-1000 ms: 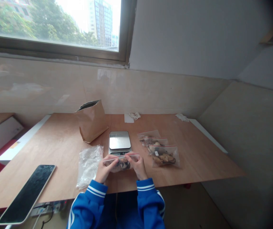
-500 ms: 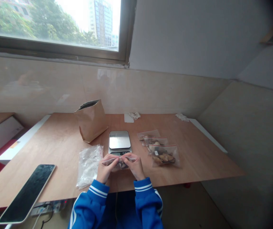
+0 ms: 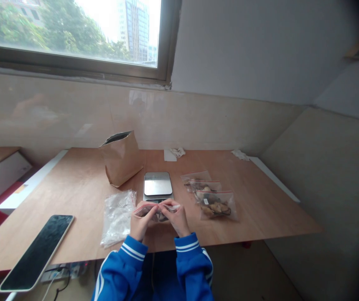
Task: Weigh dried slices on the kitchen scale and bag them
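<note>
My left hand (image 3: 141, 221) and my right hand (image 3: 175, 217) both pinch the red-striped top edge of a small clear zip bag (image 3: 157, 211) with dark pieces inside. I hold it just above the wooden table (image 3: 82, 188), right in front of a small steel-topped scale (image 3: 157, 185). The fingers of both hands are closed on the bag's seal, close together near its middle. Both sleeves are blue with white stripes.
A brown paper bag (image 3: 121, 158) stands open behind the scale's left. A stack of empty clear bags (image 3: 117, 215) lies left of my hands. Filled zip bags (image 3: 212, 198) lie to the right. A phone (image 3: 37, 252) rests at the front left edge.
My hands have moved closer together along the bag's top edge, the right hand sliding left. The bag sits slightly nearer to me.
</note>
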A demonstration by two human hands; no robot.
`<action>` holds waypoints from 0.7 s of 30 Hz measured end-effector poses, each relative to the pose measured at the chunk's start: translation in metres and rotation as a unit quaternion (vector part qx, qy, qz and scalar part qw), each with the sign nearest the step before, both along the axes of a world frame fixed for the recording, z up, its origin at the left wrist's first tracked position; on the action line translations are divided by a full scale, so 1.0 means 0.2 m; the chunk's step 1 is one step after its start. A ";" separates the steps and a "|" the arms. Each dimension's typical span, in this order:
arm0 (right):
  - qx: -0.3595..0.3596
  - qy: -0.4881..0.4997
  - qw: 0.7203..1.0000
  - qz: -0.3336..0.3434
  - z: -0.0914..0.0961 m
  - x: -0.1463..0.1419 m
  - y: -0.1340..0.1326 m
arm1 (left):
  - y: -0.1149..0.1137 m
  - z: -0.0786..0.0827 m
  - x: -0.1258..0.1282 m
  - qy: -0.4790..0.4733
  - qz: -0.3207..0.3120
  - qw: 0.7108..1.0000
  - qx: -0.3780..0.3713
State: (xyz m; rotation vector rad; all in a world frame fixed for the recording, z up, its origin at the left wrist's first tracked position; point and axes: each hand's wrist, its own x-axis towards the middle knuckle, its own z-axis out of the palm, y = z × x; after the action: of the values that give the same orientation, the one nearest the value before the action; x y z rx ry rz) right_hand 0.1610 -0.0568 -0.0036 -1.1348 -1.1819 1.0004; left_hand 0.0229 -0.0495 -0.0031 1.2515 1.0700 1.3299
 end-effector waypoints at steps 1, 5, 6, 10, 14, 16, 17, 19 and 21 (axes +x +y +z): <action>-0.002 0.004 1.000 -0.002 0.00 0.00 0.00 | 0.00 0.00 0.00 0.002 0.011 1.000 0.004; 0.005 0.009 1.000 -0.023 0.00 -0.02 0.00 | -0.01 -0.03 0.02 0.016 0.038 0.999 0.019; 0.007 0.012 0.999 -0.031 0.00 -0.02 -0.01 | -0.01 -0.03 0.02 0.019 0.046 0.999 0.020; 0.013 0.028 0.999 -0.045 0.03 -0.02 -0.02 | 0.00 -0.03 0.02 0.025 0.059 0.998 0.013; 0.011 0.047 0.999 0.022 0.05 0.02 -0.03 | 0.01 0.00 -0.01 0.028 0.028 0.999 -0.011; -0.010 0.054 0.998 0.025 0.05 0.05 -0.03 | 0.02 0.01 -0.01 0.033 0.007 0.999 -0.019; -0.021 0.057 0.998 0.017 0.05 0.06 -0.03 | 0.02 0.02 -0.01 0.033 -0.003 0.999 -0.021; -0.036 0.063 0.997 0.000 0.04 0.08 -0.03 | 0.02 0.03 0.00 0.023 -0.018 0.999 -0.030; -0.039 0.047 0.998 -0.002 0.03 0.10 -0.04 | 0.01 0.05 0.01 0.003 -0.033 0.998 -0.051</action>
State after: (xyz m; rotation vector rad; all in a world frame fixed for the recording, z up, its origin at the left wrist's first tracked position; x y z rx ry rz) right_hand 0.1819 -0.0648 0.0028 -1.1381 -1.0729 1.0919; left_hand 0.0242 -0.0470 0.0060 1.2062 1.0784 1.2084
